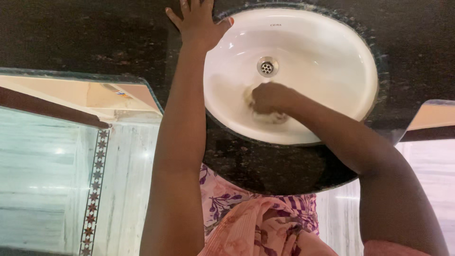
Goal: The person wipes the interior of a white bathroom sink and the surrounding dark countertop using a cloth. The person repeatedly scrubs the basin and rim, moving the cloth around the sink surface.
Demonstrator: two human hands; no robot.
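Basin point(332, 61), white and oval, set into a dark speckled counter point(95, 38), seen from above through the head camera. Metal drain point(267, 66) sits near the middle of the bowl, toward its far side.

Right hand point(270, 98) reaches down into the bowl, fingers curled shut around a pale pad point(271, 116), of which only the edges show beneath and beside the knuckles. Pad and hand press against the near inner wall of the basin, just below the drain and apart from it. What kind of pad it is cannot be told, as the hand covers most of it.

Left hand point(198, 21) lies flat and open on the counter at the left rim of the basin, fingers spread, palm down, holding nothing; the thumb reaches the white rim. Left arm runs straight down to it from the lower edge of the view.

Front of the counter curves outward around the bowl. Below it show a pink flowered garment point(256, 223) and a pale marble floor point(123, 189) with a strip of star-patterned tile point(95, 189). Glass shelf point(85, 90) stands left of the counter.
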